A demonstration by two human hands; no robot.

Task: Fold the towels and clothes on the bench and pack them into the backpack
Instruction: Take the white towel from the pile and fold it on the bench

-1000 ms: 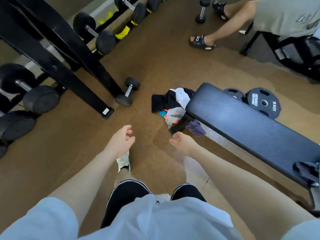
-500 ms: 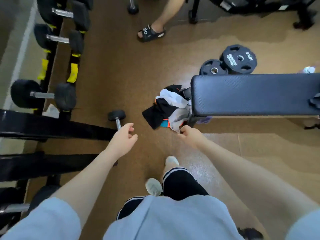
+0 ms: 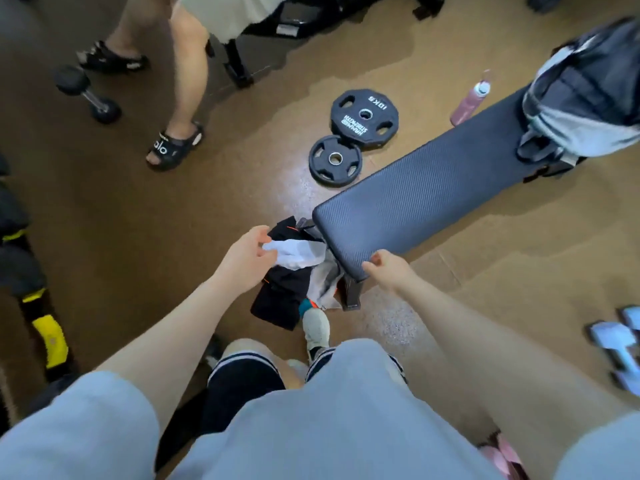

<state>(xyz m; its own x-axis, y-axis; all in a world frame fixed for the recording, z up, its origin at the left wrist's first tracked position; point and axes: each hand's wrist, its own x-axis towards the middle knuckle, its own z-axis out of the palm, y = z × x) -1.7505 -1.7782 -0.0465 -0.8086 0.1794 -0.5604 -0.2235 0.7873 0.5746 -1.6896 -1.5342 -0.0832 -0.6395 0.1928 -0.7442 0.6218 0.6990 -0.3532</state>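
The left hand has come forward since a moment ago and now sits at the white garment, fingers curled and touching its near edge; whether they have pinched the cloth I cannot tell. The right hand has moved onto the near corner of the table, fingers loosely bent at the pad's edge and holding nothing that shows. Half a second back both hands hung short of the pile, so the reach is now made, and I judge the first pick-up is about to start.

The table is a long dark padded bench. Its long axis runs from the near end by the hands up and away to the right, where the backpack sits on its far end, blurred, its opening not clear to see. The pad between hands and backpack is bare, so nothing has been folded or packed yet.

The clothes pile lies on the floor, not on the table, bunched against the near end and its foot. A black piece spreads toward the person, a grey one lies beside it, and the white one lies on top with its long side pointing toward the bench end. A small teal and orange scrap peeks out by the person's shoe.

Two weight plates lie flat on the floor beyond the table, and a pink bottle lies near the backpack end. Another person's legs stand well apart, upper left.
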